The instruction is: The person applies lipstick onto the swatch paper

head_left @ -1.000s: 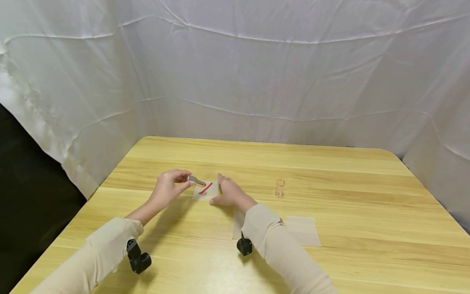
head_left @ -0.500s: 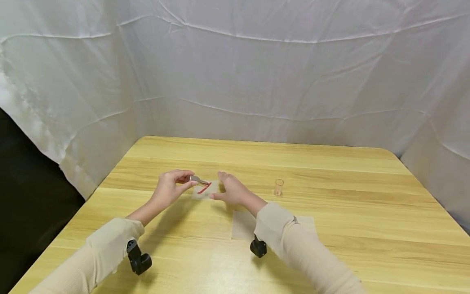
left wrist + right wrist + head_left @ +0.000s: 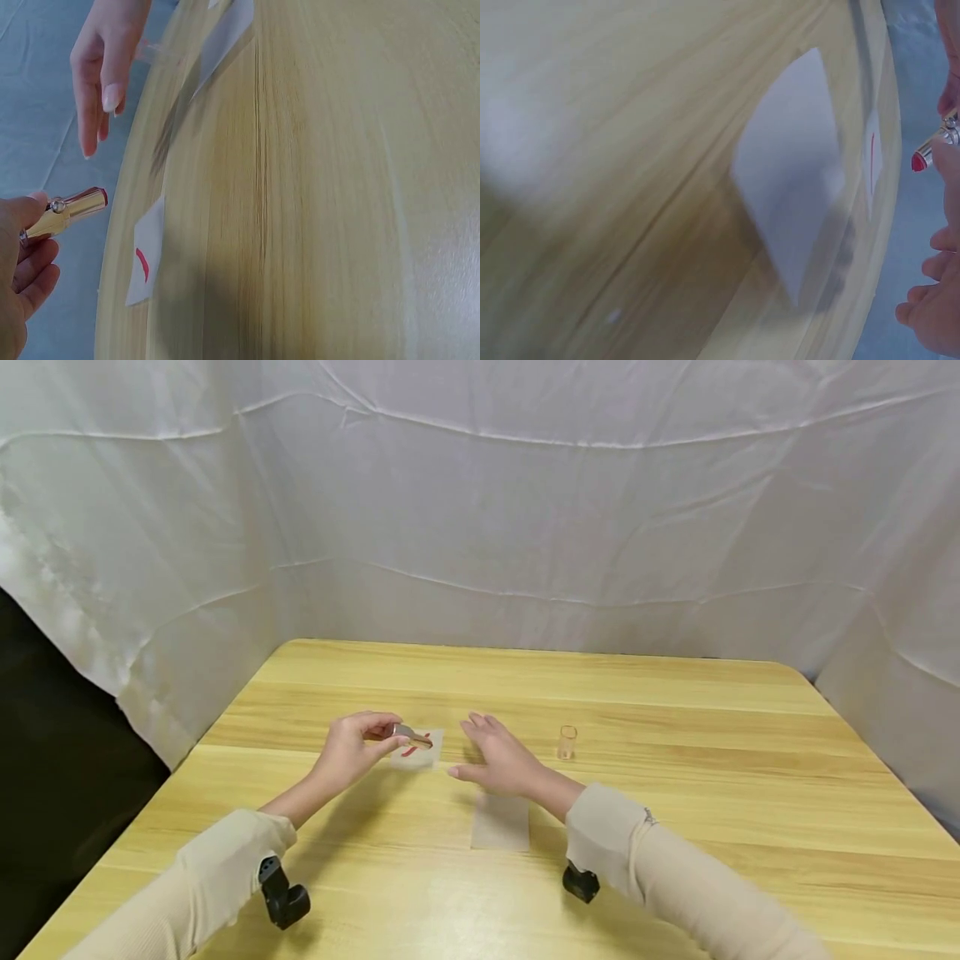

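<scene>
In the head view my left hand (image 3: 356, 747) pinches a metallic lipstick (image 3: 411, 735) between thumb and fingers. Its red tip points right, over a small white sheet of paper (image 3: 425, 761) that bears a red streak. The left wrist view shows the lipstick (image 3: 79, 208) apart from the paper (image 3: 152, 240). To the right of that sheet, my right hand (image 3: 506, 760) hovers with fingers extended, holding nothing. Below it lies a second, unmarked sheet (image 3: 500, 825). The lipstick's red end also appears in the right wrist view.
A small clear cylinder (image 3: 567, 743) with an orange-pink tint stands on the wooden table (image 3: 712, 760), right of my right hand. Pale curtains (image 3: 480, 527) hang behind the table. My right sleeve (image 3: 675, 868) covers part of the tabletop.
My right hand has drawn away rightward from the marked sheet, and its sleeve now hides a third sheet. The lipstick has come off the red streak and turned slightly.
</scene>
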A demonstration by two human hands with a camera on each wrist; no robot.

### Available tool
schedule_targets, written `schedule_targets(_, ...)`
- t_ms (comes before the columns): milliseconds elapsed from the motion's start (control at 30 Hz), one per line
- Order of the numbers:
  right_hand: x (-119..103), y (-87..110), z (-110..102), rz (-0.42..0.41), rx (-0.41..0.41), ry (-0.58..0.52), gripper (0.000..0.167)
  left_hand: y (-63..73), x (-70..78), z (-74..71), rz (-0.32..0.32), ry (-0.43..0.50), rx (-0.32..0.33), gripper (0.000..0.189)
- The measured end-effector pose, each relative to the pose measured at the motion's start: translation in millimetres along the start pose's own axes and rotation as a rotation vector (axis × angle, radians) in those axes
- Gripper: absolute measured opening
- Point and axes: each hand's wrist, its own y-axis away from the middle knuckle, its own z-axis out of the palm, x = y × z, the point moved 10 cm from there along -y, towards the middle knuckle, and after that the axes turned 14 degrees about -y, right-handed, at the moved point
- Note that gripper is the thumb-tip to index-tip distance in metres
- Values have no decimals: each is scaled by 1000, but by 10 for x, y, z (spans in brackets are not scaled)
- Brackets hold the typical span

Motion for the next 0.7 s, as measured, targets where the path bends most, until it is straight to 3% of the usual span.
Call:
schedule_targets(233,16,168,-39,-51,-17,37,77,4,49,22,8,16,-6,25)
schedule_targets(700,231,530,8,-47,-49,14,85,31,154,87,5,67,-32,25)
